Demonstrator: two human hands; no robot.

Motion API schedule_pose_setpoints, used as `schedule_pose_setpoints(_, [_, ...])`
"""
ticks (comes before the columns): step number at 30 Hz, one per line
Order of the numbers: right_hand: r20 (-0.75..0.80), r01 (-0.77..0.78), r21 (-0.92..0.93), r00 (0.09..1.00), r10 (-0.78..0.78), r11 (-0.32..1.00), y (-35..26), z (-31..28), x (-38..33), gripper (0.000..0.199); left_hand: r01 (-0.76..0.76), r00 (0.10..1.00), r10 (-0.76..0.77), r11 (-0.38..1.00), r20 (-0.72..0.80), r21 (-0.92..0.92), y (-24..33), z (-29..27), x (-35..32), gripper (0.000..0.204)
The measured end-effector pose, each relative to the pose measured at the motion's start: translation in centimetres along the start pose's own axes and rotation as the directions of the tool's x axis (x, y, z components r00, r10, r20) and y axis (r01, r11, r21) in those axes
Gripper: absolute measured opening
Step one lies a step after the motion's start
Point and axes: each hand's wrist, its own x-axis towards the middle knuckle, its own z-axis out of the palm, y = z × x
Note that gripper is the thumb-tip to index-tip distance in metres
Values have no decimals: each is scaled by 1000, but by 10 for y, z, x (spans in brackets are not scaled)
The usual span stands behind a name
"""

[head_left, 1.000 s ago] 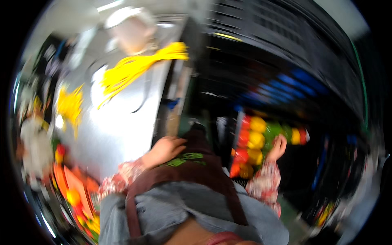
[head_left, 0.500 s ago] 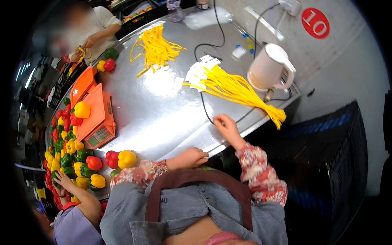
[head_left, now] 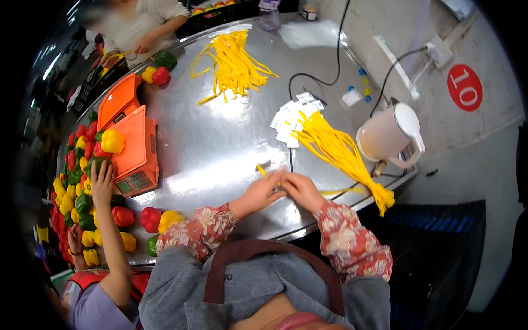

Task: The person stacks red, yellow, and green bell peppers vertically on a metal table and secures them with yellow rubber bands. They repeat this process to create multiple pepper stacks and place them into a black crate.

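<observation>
Close together over the metal table's near edge, my left hand and my right hand are both closed on one yellow strap. One end pokes out beyond my left fingers; the strap also trails right, past my right hand. Just beyond lies a bundle of yellow straps with white tags fanned at its left end. By my left sleeve sit a red bell pepper, a yellow bell pepper and a green one.
An orange scale stands left, beside piled bell peppers; a co-worker's hand touches a green one there. More yellow straps lie farther back. A kettle, a black cable and a black crate are right.
My two hands have come together, my right one moving left, and now hold a yellow strap. The co-worker's hand at left has moved up to a green pepper by the scale.
</observation>
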Motion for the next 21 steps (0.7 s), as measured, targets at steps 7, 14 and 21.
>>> schedule_pose_setpoints(7, [17,-252,-28,968,252,967,34,-93,-22,16,356,929,-354,934,110,-1,-35,-73,-16,18])
schedule_pose_setpoints(14, [-111,-326,-84,942,316,942,53,-120,-11,13,488,870,-480,871,-114,56,-43,-91,-66,26])
schedule_pose_setpoints(21, [-37,-225,-70,974,223,972,46,-85,-11,15,494,857,-508,757,-91,428,5,-91,-97,61])
